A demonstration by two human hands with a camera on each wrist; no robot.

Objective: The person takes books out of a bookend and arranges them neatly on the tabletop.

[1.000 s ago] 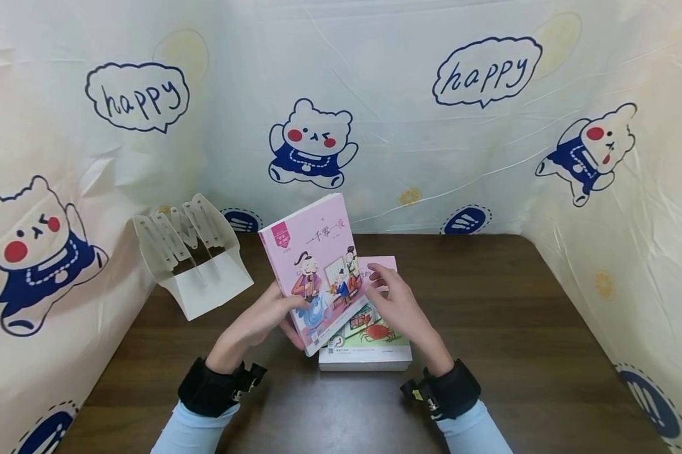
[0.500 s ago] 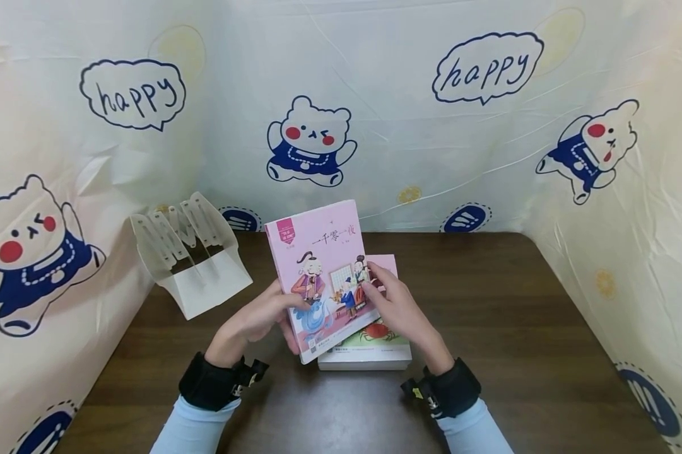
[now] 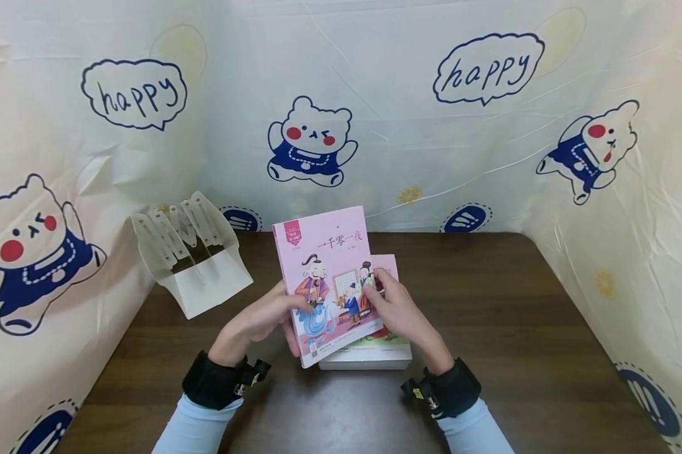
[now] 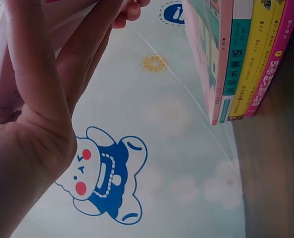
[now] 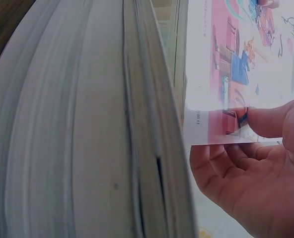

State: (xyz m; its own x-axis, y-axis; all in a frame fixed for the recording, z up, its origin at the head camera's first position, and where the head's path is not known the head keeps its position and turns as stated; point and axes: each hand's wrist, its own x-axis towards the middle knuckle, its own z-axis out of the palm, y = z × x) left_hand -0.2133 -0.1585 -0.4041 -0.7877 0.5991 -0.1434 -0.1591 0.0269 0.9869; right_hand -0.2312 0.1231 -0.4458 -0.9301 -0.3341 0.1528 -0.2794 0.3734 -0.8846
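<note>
A pink illustrated book (image 3: 332, 284) is held up at a slight tilt over a stack of books (image 3: 369, 362). My left hand (image 3: 264, 315) grips its left edge, thumb on the cover and fingers behind. At the right edge my right hand (image 3: 400, 306) pinches it, the thumb on the cover; in the right wrist view the fingers of that hand (image 5: 241, 178) lie behind the book (image 5: 236, 64). Coloured spines of the stack (image 4: 251, 59) show in the left wrist view, and its page edges (image 5: 87, 124) fill the left of the right wrist view. The held book hides much of the stack's top.
A white bookend-like holder (image 3: 204, 284) with upright slotted dividers stands at the back left of the dark wooden table (image 3: 505, 328). A pale curtain (image 3: 397, 157) printed with bears encloses the table at the back and sides.
The pink book has turned more upright and shifted slightly right and down. My right hand, earlier with loose fingers near the book's edge, now pinches that edge.
</note>
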